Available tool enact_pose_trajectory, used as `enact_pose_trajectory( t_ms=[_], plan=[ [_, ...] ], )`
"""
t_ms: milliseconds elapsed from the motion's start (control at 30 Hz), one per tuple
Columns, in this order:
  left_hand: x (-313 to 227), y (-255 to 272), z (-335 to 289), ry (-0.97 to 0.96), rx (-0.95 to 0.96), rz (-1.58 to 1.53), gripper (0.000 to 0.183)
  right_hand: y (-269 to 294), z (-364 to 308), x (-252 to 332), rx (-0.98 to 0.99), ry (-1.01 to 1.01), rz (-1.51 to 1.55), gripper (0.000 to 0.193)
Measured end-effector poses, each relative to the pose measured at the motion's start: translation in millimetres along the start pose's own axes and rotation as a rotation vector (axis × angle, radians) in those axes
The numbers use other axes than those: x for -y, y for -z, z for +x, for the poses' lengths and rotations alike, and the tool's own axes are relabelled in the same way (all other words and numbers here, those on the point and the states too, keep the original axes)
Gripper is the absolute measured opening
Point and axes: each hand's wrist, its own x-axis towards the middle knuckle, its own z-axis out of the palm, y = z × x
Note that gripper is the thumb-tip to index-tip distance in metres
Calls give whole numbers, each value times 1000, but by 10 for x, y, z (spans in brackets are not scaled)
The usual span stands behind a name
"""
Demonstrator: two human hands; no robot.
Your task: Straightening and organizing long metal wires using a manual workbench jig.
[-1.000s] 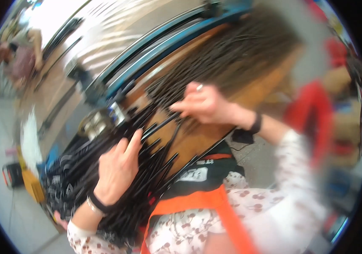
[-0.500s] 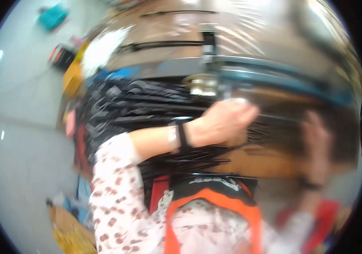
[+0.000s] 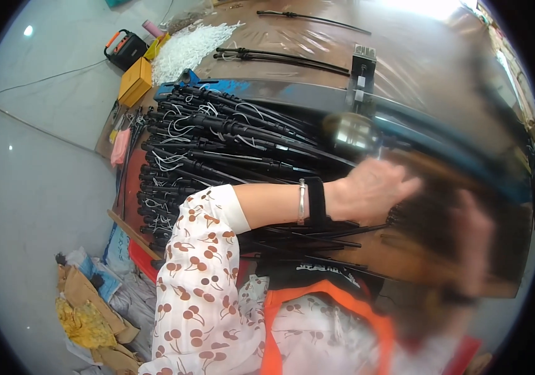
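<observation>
My left hand (image 3: 370,190) is over the middle of the bench with its fingers bent together, just on the near side of a shiny brass-coloured round part (image 3: 350,132). Whatever the fingers hold is hidden, though a black rod from the pile runs up to them. A large pile of thin black rods (image 3: 236,134) with white cord loops lies to the left and beneath my left forearm. Farther right is my right hand (image 3: 475,228), low over the dark right part of the bench. Motion smears it, so its fingers are unclear.
A metal fixture (image 3: 362,72) stands behind the brass-coloured part on a long rail. More black rods (image 3: 286,61) lie on the plastic-covered surface beyond, near a heap of white pieces (image 3: 192,53). A yellow box (image 3: 135,82) and a black-and-orange case (image 3: 126,50) are far left.
The whole view has shifted, so the bench and pile appear farther right. My left hand stays close to the brass-coloured part. My right hand has come nearer to me, still blurred.
</observation>
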Motion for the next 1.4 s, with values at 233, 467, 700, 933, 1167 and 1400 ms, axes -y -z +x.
enact_pose_trajectory(
  t_ms=[233,467,700,933,1167,1400],
  plan=[
    [73,-40,-202,58,-77,90,24,-64,109,141,36,72,87,50],
    [-37,27,27,161,355,-40,27,-213,108,26,117,-1,106,46],
    [-50,90,158,179,390,-103,35,-352,64,157,-17,51,190,45],
    [-356,47,959,52,354,127,40,-414,145,-798,-230,146,413,65],
    [-160,120,1837,-208,263,263,30,86,-149,-1573,-627,-106,172,38],
    [-188,-245,2289,-244,290,153,19,97,243,-1819,-524,178,161,46]
  ],
)
